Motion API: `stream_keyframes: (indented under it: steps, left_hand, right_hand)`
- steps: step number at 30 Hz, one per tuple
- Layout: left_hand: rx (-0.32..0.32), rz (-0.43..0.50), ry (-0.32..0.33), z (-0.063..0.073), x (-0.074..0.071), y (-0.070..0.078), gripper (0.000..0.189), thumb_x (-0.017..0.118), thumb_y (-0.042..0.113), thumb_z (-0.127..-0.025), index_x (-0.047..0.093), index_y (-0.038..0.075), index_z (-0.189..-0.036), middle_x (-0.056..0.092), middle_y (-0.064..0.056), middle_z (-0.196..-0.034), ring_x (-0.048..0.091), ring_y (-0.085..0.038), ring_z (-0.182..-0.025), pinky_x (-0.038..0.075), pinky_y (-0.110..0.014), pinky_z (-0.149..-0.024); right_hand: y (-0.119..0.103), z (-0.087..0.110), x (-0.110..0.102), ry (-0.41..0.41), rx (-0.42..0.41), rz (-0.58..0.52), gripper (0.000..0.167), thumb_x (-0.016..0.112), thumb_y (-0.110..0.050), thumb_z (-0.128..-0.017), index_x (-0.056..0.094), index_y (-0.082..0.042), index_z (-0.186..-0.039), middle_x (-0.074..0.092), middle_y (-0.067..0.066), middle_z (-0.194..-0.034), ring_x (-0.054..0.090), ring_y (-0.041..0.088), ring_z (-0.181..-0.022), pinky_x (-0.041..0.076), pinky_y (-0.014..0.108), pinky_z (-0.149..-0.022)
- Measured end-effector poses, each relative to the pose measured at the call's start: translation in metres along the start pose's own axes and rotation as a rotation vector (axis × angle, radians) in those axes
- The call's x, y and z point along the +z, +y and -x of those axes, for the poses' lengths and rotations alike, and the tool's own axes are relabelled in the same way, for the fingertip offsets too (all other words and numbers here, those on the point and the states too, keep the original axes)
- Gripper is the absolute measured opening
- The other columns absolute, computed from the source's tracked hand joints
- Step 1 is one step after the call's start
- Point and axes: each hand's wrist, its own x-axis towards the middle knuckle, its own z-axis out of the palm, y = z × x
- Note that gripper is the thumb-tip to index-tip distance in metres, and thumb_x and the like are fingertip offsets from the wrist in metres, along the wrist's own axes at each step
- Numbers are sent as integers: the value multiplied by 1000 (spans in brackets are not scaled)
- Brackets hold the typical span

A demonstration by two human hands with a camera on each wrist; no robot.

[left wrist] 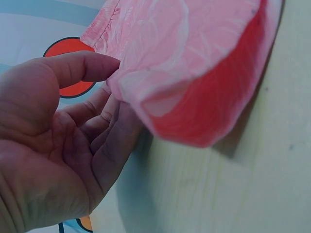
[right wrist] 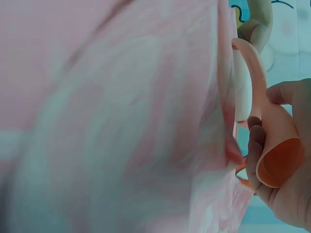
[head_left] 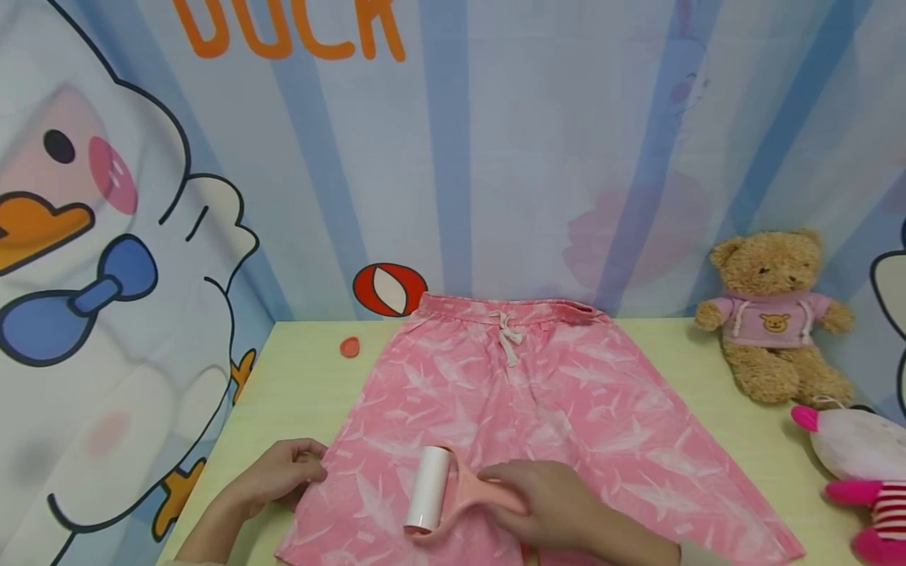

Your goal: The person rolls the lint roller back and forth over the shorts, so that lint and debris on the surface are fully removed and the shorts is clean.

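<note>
Pink shorts (head_left: 453,377) with a white fish print and a white drawstring lie spread on the table, waistband toward the wall. My left hand (head_left: 279,474) pinches their left side edge between thumb and fingers. In the left wrist view that hand (left wrist: 63,131) holds the fabric (left wrist: 165,63) raised, its leg opening gaping. My right hand (head_left: 545,503) grips the peach handle of a lint roller (head_left: 428,489). The white roll lies over the lower left leg of the shorts. In the right wrist view the right hand (right wrist: 286,160) wraps round the handle (right wrist: 274,124).
The pale yellow table (head_left: 311,393) meets a printed cloth wall (head_left: 495,157) at the back. A small red object (head_left: 350,347) lies left of the waistband. At the right are a teddy bear (head_left: 775,322) and a pink-and-white plush toy (head_left: 859,452).
</note>
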Motion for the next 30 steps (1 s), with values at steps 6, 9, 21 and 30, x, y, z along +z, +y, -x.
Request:
stream_keyframes:
  steps: [6,9,21,30]
  left_hand:
    - [0,13,-2,2,1,2,34,66,10,-92,62,-7,-122,71,-7,-91,64,-18,-68,54,-32,-59]
    - [-3,15,4,2,2,4,34,66,9,-92,63,-6,-121,71,-7,-91,64,-18,-68,55,-33,-59]
    - [4,2,2,2,0,0,33,66,9,-92,63,-7,-121,70,-6,-89,62,-17,-67,53,-32,-59]
    - [10,10,-8,1,0,0,32,66,10,-92,63,-6,-120,71,-7,-90,63,-18,-67,53,-32,-60]
  right_hand:
    - [14,23,-7,48,-23,15,30,73,-37,-95,72,-29,-125,70,-20,-111,66,-1,-95,57,33,-80]
    - [20,34,-12,74,-43,14,30,74,-36,-95,72,-30,-125,70,-20,-111,66,-1,-94,56,33,-80]
    - [33,68,-34,27,7,-48,29,73,-40,-97,71,-33,-125,69,-22,-111,65,-4,-93,56,30,-77]
    - [38,87,-51,-68,134,-81,29,69,-49,-97,70,-33,-121,66,-24,-105,58,-5,-85,55,30,-74]
